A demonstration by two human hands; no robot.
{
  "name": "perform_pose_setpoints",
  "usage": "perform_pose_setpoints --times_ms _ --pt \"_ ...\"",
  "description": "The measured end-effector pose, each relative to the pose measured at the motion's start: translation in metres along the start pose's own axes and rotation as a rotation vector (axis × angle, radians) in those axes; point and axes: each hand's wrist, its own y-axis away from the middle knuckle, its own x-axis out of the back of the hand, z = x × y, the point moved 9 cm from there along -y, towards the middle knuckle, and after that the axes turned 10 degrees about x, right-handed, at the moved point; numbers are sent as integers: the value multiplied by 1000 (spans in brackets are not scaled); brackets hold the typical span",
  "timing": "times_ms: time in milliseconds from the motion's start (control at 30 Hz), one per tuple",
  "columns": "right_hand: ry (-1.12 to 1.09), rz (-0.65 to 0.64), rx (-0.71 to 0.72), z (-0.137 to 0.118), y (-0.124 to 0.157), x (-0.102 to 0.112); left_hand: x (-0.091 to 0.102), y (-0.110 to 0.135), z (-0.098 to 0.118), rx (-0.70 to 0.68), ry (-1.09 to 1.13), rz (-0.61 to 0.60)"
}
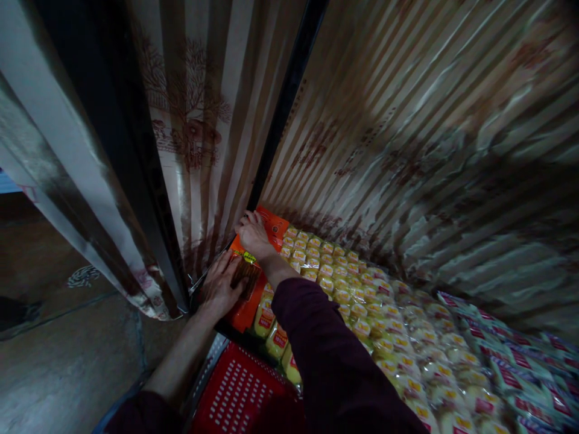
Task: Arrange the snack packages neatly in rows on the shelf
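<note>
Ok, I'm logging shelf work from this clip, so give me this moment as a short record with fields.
setting: shelf end beside a black upright post, striped backing behind
left hand: lies flat on the orange packet
right hand: curled on the same packet's far end
beside: rows of yellow-labelled packets; red-and-white packets further right
below: red basket, under the forearms
</note>
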Motion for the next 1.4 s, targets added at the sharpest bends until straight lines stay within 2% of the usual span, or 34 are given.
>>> perform_pose_setpoints --times_ms 133,300,467,567,667,800,933,1133,1300,1400 --pt "14 10 -23 0 -2 0 1 0 -1 -6 -7 -7" --pt "-4 -13 18 -3 -1 -4 -1 1 -2 7 -17 -23" --pt "-62 -20 -28 -3 7 -5 -2 1 -4 9 -14 0" --pt "-177 11 -143 -3 14 -2 -1 -1 -4 22 -6 3" --pt "-275 131 -348 -4 31 9 0 -2 -4 41 17 -38" --pt "-339 216 -440 -24 55 17 -1 -3 -6 84 47 -92" --pt "-293 142 -365 -35 63 12 -1 -3 -6 84 58 -105" --pt "-167 -16 -164 -24 39 3 -1 -3 -4 82 30 -51" --pt "-103 -41 -65 -18 22 2 -3 -4 -5 66 17 14" --pt "-57 -38 -54 -15 20 2 -3 -3 -4 46 0 46"
